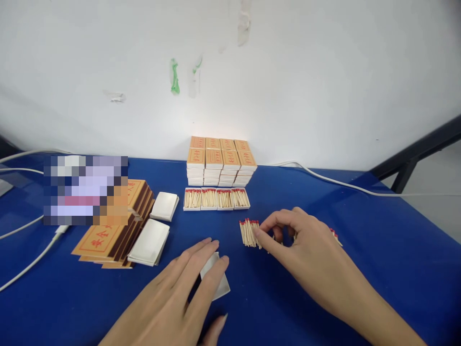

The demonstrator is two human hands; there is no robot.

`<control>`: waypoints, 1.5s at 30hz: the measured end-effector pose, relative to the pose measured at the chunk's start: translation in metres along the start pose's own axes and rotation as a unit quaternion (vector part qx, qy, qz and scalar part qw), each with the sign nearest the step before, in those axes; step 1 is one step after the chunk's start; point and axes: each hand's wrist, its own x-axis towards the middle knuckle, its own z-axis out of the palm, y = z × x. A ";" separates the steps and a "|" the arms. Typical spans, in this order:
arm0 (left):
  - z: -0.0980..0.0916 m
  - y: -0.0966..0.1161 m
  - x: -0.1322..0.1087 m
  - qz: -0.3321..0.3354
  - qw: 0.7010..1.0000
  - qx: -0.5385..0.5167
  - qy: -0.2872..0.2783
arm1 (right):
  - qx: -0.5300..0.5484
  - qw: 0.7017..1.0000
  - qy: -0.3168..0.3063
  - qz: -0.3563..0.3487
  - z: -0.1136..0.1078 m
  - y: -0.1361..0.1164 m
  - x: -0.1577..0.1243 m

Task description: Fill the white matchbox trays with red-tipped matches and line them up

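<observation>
matches [249,234] touch right grip [305,243]; left grip [180,288] partly covers tray [221,284].

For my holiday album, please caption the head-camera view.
Right hand at red-tipped wooden matches, left hand over a white rectangular cardboard tray, on a blue tabletop.

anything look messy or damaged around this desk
Yes: the wall has green smears and pale patches, odd against otherwise plain white. On the blue table, the orange matchbox covers are stacked unevenly, and loose matches lie unboxed at the right hand.
</observation>
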 end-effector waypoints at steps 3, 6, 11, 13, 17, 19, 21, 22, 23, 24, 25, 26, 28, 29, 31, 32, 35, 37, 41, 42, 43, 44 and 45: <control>0.000 0.000 -0.001 -0.002 1.000 -0.003 0.001 | -0.019 1.000 0.021 0.000 -0.007 0.005 0.002; 0.000 -0.001 -0.003 -0.006 1.000 0.001 -0.005 | -0.058 0.998 0.024 -0.001 -0.016 0.015 0.001; 0.002 -0.003 -0.003 0.003 1.000 0.007 -0.008 | -0.175 0.984 0.011 -0.020 -0.019 0.034 -0.004; 0.002 -0.003 -0.003 0.003 1.000 0.010 -0.006 | -0.215 0.976 0.008 -0.033 -0.018 0.039 -0.005; 0.001 -0.002 -0.002 0.001 1.000 0.006 -0.007 | -0.228 0.973 0.003 -0.035 -0.018 0.045 -0.006; -0.001 -0.001 -0.002 -0.001 1.000 0.002 -0.011 | -0.215 0.976 0.001 -0.038 -0.018 0.046 -0.005; -0.001 0.000 -0.001 -0.002 1.000 0.001 -0.014 | -0.201 0.979 -0.007 -0.037 -0.018 0.047 -0.005; 0.000 0.000 -0.001 -0.001 1.000 0.001 -0.013 | -0.193 0.980 -0.011 -0.035 -0.018 0.047 -0.004; 0.000 0.000 -0.001 0.001 1.000 -0.001 -0.015 | -0.184 0.982 -0.017 -0.030 -0.018 0.046 -0.003; 0.000 0.000 -0.001 0.003 1.000 -0.001 -0.009 | -0.172 0.985 -0.026 -0.024 -0.018 0.046 -0.003; 0.001 -0.001 -0.002 0.004 1.000 -0.002 -0.008 | -0.157 0.987 -0.037 -0.017 -0.018 0.044 -0.002; 0.001 -0.001 -0.002 0.003 1.000 -0.002 -0.008 | -0.140 0.989 -0.046 -0.011 -0.018 0.043 -0.001; -0.001 -0.002 -0.003 0.002 1.000 -0.002 -0.007 | -0.110 0.992 -0.059 0.003 -0.019 0.040 0.001; -0.002 -0.002 -0.003 0.002 1.000 -0.002 -0.008 | -0.096 0.993 -0.061 0.009 -0.020 0.038 0.002; -0.004 -0.002 -0.002 0.005 1.000 -0.003 -0.013 | -0.078 0.995 -0.064 0.020 -0.022 0.036 0.004; -0.005 -0.002 -0.002 0.006 1.000 -0.002 -0.015 | -0.075 0.995 -0.064 0.023 -0.023 0.036 0.005; -0.006 -0.002 0.001 0.008 1.000 0.002 -0.018 | -0.086 0.995 -0.053 0.025 -0.027 0.037 0.007; -0.006 -0.002 0.002 0.006 1.000 0.006 -0.015 | -0.101 0.994 -0.047 0.022 -0.028 0.039 0.008; -0.002 -0.002 0.000 0.006 1.000 0.000 -0.016 | -0.123 0.990 -0.064 -0.007 -0.025 0.041 0.003; -0.001 -0.002 -0.001 0.004 1.000 -0.004 -0.017 | -0.125 0.989 -0.071 -0.015 -0.023 0.042 0.001; -0.001 -0.002 -0.002 0.003 1.000 -0.007 -0.017 | -0.127 0.989 -0.077 -0.018 -0.022 0.042 0.000; 0.000 -0.002 -0.003 0.002 1.000 -0.009 -0.015 | -0.126 0.988 -0.082 -0.016 -0.021 0.042 -0.002; 0.000 -0.001 -0.004 -0.001 1.000 -0.010 -0.015 | -0.123 0.989 -0.087 -0.009 -0.021 0.041 -0.002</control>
